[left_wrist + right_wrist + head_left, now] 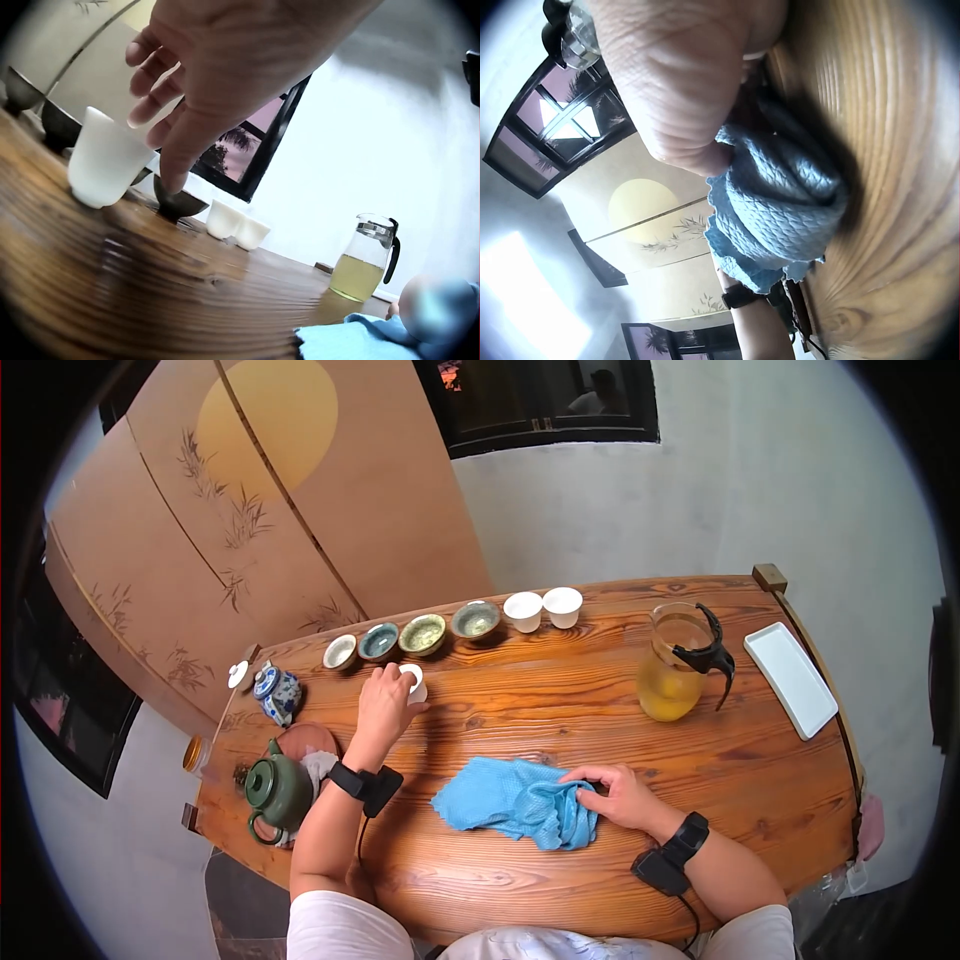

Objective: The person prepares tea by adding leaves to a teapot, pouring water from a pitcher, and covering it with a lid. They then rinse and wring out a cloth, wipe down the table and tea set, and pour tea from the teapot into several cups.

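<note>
Clearly, the delicate spot is at the left hand (pixel 382 705), which hangs just beside a small white cup (pixel 105 161) standing upright on the wooden table (pixel 560 710). In the left wrist view its fingers are loosely extended and thumb and fingers look clear of the cup's wall, so the cup seems to have nothing steadying it. Its foot is narrower than its rim, so a fingertip catching the lip off-centre could tip it; whether it holds liquid cannot be told. Pushed away from the person, it could knock against the green-glazed bowl (pixel 423 635) or its neighbours in the row behind. The right hand (pixel 625 802) pinches a fold of the crumpled blue cloth (pixel 500 800), which lies on the table in front of the person, well apart from the cup. Dragging that cloth carelessly could sweep a loose corner into the cup; pulling it far to the right might bring the forearm near the glass pitcher (pixel 668 685), whose yellowish liquid would spill if bumped. Meanwhile the left forearm is close to the green teapot (pixel 283 797), so a backward swing of the elbow could jostle it.
</note>
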The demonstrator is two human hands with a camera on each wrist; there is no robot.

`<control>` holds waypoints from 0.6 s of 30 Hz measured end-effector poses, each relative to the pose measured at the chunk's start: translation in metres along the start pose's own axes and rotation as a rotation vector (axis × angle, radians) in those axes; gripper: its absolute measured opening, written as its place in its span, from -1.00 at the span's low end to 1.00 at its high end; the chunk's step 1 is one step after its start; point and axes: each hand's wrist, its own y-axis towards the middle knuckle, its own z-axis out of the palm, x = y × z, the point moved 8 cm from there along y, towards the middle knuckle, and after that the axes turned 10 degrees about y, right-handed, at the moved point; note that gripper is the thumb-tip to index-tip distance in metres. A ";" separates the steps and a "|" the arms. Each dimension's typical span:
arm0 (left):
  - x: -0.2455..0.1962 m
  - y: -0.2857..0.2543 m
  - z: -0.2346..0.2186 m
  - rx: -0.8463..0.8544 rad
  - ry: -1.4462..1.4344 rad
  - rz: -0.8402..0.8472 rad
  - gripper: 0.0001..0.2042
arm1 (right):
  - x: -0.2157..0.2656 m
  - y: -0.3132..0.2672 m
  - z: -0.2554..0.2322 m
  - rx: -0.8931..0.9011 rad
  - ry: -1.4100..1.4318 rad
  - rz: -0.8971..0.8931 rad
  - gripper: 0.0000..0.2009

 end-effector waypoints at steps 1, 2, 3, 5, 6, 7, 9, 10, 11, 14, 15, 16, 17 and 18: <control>0.004 -0.004 0.007 -0.007 0.009 -0.025 -0.74 | 0.001 0.000 0.000 -0.003 0.004 0.009 -0.78; 0.008 -0.006 0.014 -0.014 0.018 -0.047 -0.75 | 0.002 -0.001 0.000 -0.003 0.003 0.009 -0.78; 0.012 -0.008 0.024 0.012 0.013 -0.054 -0.78 | 0.002 -0.001 0.000 0.004 -0.017 0.024 -0.78; 0.013 -0.007 0.030 0.014 0.023 -0.057 -0.82 | 0.001 -0.002 -0.001 0.002 -0.038 0.041 -0.78; 0.013 -0.006 0.034 0.017 0.036 -0.063 -0.86 | 0.003 -0.002 0.000 0.005 -0.004 0.012 -0.78; 0.007 -0.005 0.030 0.015 0.036 -0.058 -0.86 | 0.005 -0.002 0.001 0.008 0.031 -0.018 -0.77; -0.018 -0.007 0.009 -0.167 0.066 0.088 -0.94 | 0.003 -0.002 0.000 0.024 0.025 0.031 -0.78; -0.027 -0.006 0.001 -0.164 0.065 0.094 -0.94 | 0.000 -0.002 0.001 0.043 0.018 0.082 -0.78; -0.043 -0.006 -0.010 -0.190 0.070 0.156 -0.96 | -0.002 -0.002 0.001 0.038 0.022 0.086 -0.78; -0.086 -0.007 -0.033 -0.286 0.024 0.329 -0.91 | -0.003 -0.001 0.000 0.025 0.016 0.094 -0.78; -0.099 -0.006 -0.041 -0.325 0.007 0.378 -0.89 | -0.001 -0.001 0.001 0.037 0.015 0.085 -0.78; -0.111 -0.004 -0.047 -0.364 -0.012 0.427 -0.88 | 0.000 -0.001 0.002 0.048 0.014 0.076 -0.78; -0.120 0.001 -0.047 -0.369 -0.020 0.441 -0.88 | -0.001 -0.002 0.002 0.052 0.012 0.088 -0.77; -0.131 0.005 -0.049 -0.400 -0.045 0.489 -0.86 | -0.002 -0.002 0.001 0.036 0.010 0.089 -0.77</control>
